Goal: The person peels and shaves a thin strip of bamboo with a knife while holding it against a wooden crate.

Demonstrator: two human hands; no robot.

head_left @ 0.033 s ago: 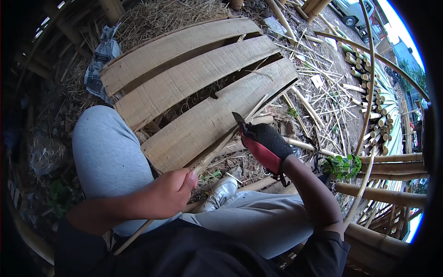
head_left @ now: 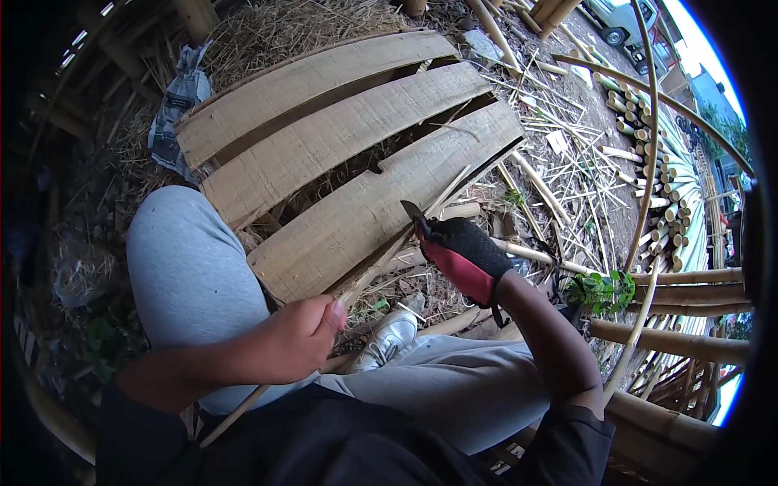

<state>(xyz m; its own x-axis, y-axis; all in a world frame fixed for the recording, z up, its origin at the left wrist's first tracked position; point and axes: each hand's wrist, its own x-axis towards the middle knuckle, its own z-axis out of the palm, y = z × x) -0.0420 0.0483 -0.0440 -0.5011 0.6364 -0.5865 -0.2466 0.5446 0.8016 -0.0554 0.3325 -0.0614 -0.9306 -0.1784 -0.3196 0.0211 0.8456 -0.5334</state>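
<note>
My bare left hand (head_left: 301, 340) is closed around a long, thin bamboo strip (head_left: 369, 275), thumb on top. The strip slants from beside my hip at lower left up past the right hand, its far end over the edge of the nearest plank. On my right hand (head_left: 466, 255) is a black and red work glove. It grips a knife whose short dark blade (head_left: 412, 211) points up and left, right at the strip; whether the edge cuts in cannot be made out. The knife's handle is hidden in the glove.
In front of me lies a slatted bench of three wooden planks (head_left: 340, 121). Crumpled newspaper (head_left: 180, 109) sits at its left end. Bamboo shavings (head_left: 567, 170) litter the ground to the right, with stacked bamboo poles (head_left: 664, 194) beyond. A bent pole (head_left: 651, 146) rises at right.
My right hand and the knife have shifted slightly to the left and toward me along the strip. The left hand holds its place.
</note>
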